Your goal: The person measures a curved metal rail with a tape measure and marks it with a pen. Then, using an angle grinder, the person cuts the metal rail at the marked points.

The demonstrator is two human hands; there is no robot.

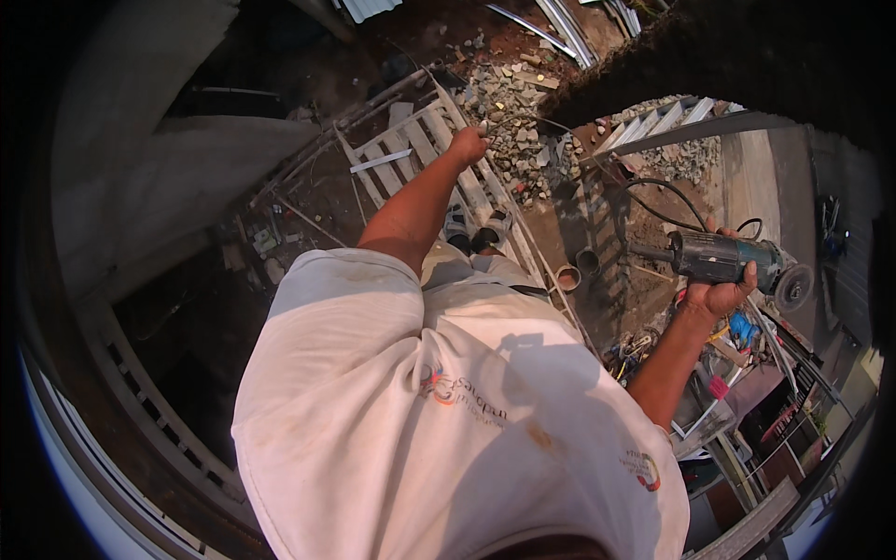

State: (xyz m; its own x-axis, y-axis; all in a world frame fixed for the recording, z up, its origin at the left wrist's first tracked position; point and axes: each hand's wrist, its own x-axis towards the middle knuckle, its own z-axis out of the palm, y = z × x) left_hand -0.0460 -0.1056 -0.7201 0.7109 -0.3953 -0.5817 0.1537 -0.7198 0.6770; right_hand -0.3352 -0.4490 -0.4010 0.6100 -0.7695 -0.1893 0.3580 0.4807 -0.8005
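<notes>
An angle grinder (714, 257) with a dark, dusty body and a grey disc is held out to the right, high above the ground. My right hand (723, 294) grips it around the body, the disc pointing outward. A black cord (667, 185) loops away from the tool's rear end. Further forward, my left hand (469, 147) is closed at the long side rail (495, 187) of a slatted wooden platform (425, 140). A thin dark line runs rightward from near its fingers; whether the fist holds that line or the rail cannot be made out.
My shoes (490, 230) stand on the platform's slats, well above the ground. Broken stones (527, 140) lie beyond it. A bucket (567, 277) sits below on the right, near mixed scrap (737, 331). A grey wall (224, 163) rises on the left.
</notes>
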